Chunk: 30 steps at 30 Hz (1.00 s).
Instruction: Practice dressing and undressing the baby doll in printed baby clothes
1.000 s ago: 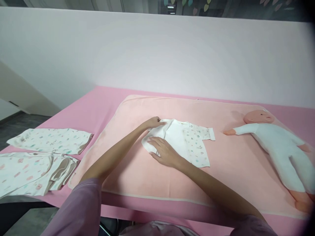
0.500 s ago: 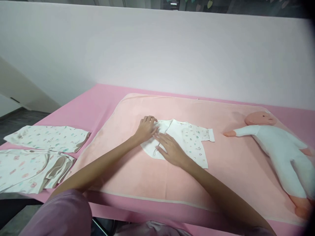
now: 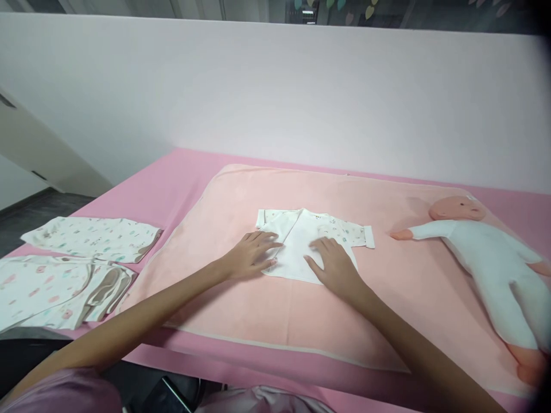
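A small white baby shirt (image 3: 301, 238) with a pastel print lies spread on a peach blanket (image 3: 241, 298), its short sleeves out to both sides. My left hand (image 3: 249, 254) rests flat on the shirt's lower left part, fingers stretched out. My right hand (image 3: 336, 267) lies flat on its lower right part, fingers apart. Neither hand grips the cloth.
A baby doll (image 3: 486, 252) in a pale blue suit lies on the blanket at the right. Two printed baby garments (image 3: 90, 238) (image 3: 47, 292) lie on the pink table cover (image 3: 172, 183) at the left. A white wall runs behind the table.
Both hands slid down and apart over the shirt. The left sleeve, folded over before, now lies spread out to the left. The shirt is flatter.
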Available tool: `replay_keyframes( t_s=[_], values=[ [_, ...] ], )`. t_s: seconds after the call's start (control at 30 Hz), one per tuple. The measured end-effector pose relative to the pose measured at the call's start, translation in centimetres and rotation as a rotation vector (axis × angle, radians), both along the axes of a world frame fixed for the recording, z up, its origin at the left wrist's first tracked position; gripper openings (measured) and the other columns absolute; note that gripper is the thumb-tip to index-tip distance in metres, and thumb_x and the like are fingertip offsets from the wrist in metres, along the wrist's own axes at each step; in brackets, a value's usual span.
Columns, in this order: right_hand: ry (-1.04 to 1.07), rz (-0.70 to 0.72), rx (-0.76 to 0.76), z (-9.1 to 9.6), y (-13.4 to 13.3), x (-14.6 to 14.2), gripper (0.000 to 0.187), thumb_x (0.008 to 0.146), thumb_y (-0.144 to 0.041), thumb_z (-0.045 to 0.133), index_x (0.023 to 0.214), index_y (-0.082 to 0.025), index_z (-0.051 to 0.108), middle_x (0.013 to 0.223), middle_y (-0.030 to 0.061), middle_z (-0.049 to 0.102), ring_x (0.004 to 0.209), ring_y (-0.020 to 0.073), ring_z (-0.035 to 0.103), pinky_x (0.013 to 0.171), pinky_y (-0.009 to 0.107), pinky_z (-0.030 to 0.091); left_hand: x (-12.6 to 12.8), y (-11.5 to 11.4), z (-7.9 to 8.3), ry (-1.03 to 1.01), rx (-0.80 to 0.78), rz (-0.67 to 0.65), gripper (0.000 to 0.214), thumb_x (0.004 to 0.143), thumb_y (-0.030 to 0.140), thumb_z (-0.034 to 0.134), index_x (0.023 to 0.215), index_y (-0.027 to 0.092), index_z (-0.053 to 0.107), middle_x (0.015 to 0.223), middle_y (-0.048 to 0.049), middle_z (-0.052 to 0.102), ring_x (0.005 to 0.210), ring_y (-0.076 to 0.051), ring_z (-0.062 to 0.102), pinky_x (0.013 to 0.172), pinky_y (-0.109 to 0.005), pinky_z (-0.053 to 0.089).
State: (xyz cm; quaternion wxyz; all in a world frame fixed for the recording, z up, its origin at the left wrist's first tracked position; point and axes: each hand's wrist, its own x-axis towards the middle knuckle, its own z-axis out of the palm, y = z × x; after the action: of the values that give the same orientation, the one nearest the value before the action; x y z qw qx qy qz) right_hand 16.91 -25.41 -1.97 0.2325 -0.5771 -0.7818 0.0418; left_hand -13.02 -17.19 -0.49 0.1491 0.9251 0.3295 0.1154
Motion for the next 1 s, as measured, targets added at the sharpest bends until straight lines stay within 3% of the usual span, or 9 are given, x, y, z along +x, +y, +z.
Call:
replay_keyframes(
  t_s=[0.07,0.17,0.3,0.4,0.5,0.6,0.8,0.9,1.0],
  values=[
    [-0.067,-0.095,-0.006,-0.5,-2.8,1.1,0.029,0.103,-0.051,0.054,0.101,-0.022,0.061,0.099,0.0110,0.069,0.089,0.0279,0.062,0.080,0.041,0.047,2.3,0.5,0.1,-0.060,0.009,0.026,0.046,0.106,0.053,0.042,0.144,0.035,0.061,0.153,-0.0070,0.056,0.141,-0.027,0.050,0.122,-0.045,0.034],
    [-0.173,-0.198,-0.091,-1.7,-4.6,2.1,0.033,0.099,-0.053,0.060,0.086,-0.023,0.053,0.084,0.0072,0.063,0.072,0.0236,0.056,0.065,0.035,0.037,8.1,2.5,-0.5,-0.134,0.006,0.064,0.047,0.106,0.055,0.042,0.135,0.024,0.062,0.142,-0.0109,0.062,0.131,-0.027,0.055,0.117,-0.044,0.039],
    [-0.239,-0.164,-0.239,-1.2,-3.6,2.0,0.021,0.099,-0.024,0.054,0.078,-0.023,0.047,0.077,0.0053,0.061,0.068,0.0196,0.055,0.059,0.033,0.027,16.9,6.5,-1.3,0.002,-0.110,0.156,0.040,0.096,0.052,0.058,0.116,0.019,0.066,0.122,-0.0103,0.071,0.127,-0.029,0.058,0.115,-0.043,0.039],
    [-0.152,-0.136,-0.199,0.6,-2.6,1.4,0.019,0.097,-0.018,0.049,0.079,-0.023,0.046,0.076,0.0031,0.060,0.065,0.0177,0.052,0.058,0.033,0.027,20.7,9.1,-0.8,0.135,-0.199,0.155,0.028,0.090,0.046,0.064,0.091,0.019,0.068,0.098,-0.0068,0.076,0.105,-0.026,0.068,0.107,-0.038,0.044],
    [-0.042,-0.134,-0.066,1.4,-2.3,1.0,0.013,0.097,-0.021,0.047,0.085,-0.023,0.049,0.081,0.0028,0.061,0.071,0.0186,0.054,0.062,0.032,0.033,21.4,10.6,-0.2,0.144,-0.219,0.177,0.027,0.092,0.045,0.057,0.089,0.020,0.066,0.099,-0.0071,0.077,0.095,-0.024,0.071,0.087,-0.032,0.050],
    [-0.064,-0.092,-0.046,0.1,-2.8,1.0,0.009,0.096,-0.028,0.055,0.091,-0.023,0.050,0.089,0.0051,0.063,0.080,0.0214,0.057,0.066,0.033,0.039,20.3,10.9,-0.4,0.135,-0.202,0.204,0.027,0.094,0.046,0.053,0.093,0.021,0.064,0.106,-0.0081,0.077,0.097,-0.023,0.071,0.079,-0.029,0.049],
    [-0.202,-0.058,-0.076,-3.1,-4.1,1.1,0.026,0.107,-0.044,0.047,0.096,-0.022,0.056,0.091,0.0086,0.064,0.078,0.0242,0.059,0.065,0.036,0.040,19.2,10.2,-1.5,0.164,-0.162,0.134,0.035,0.091,0.056,0.055,0.080,0.023,0.056,0.095,-0.0052,0.075,0.091,-0.023,0.070,0.080,-0.029,0.048],
    [-0.260,0.008,-0.096,-2.6,-4.1,1.1,0.031,0.108,-0.049,0.045,0.101,-0.021,0.058,0.090,0.0089,0.065,0.076,0.0248,0.060,0.062,0.036,0.037,19.7,10.2,-1.3,0.200,-0.161,0.118,0.034,0.089,0.054,0.057,0.078,0.022,0.056,0.092,-0.0058,0.075,0.089,-0.024,0.070,0.080,-0.030,0.049],
    [-0.279,0.094,-0.118,-1.7,-3.8,1.5,0.031,0.109,-0.049,0.045,0.102,-0.021,0.057,0.091,0.0084,0.066,0.075,0.0241,0.060,0.061,0.035,0.036,20.1,10.3,-1.1,0.217,-0.157,0.128,0.031,0.088,0.052,0.058,0.088,0.022,0.061,0.099,-0.0079,0.076,0.094,-0.026,0.071,0.083,-0.032,0.050]
  ],
)
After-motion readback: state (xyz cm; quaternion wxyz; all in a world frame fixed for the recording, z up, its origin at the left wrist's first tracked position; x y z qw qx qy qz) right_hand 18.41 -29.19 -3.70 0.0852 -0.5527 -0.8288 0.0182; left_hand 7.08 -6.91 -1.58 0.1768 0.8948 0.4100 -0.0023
